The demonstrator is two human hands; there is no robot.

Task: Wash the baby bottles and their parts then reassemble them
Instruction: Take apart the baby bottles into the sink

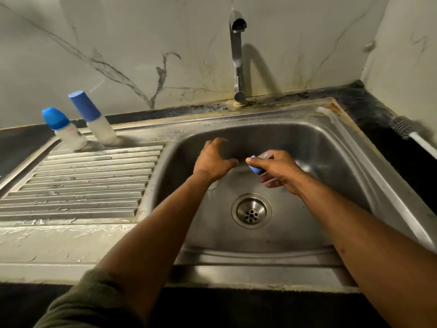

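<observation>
A person is leaning both bare forearms over a steel sink point(350, 147). The right hand point(280, 170) is gripping a baby bottle point(264, 159) above the basin, fingers curled round its clear body, with the blue cap point(254, 165) pointing left toward the other hand. The left hand point(215, 159) is hovering just beside that cap, fingers loosely bent and holding nothing; whether a fingertip is touching the cap cannot be told. Below the hands the drain point(251, 211) is sitting in the basin floor. The tap point(237, 55) is standing behind the basin, its spout facing forward, with no water running. On the ribbed drainboard point(82, 183) to the left, two more bottles are standing close together near the back edge: a short one point(65, 129) and a taller one point(93, 117), both with blue caps on and pale bodies. At the right, a brush point(404, 127) is lying on the dark surface point(369, 107), its white handle running off toward the frame edge. An olive sleeve point(94, 301) is showing on the left arm.
</observation>
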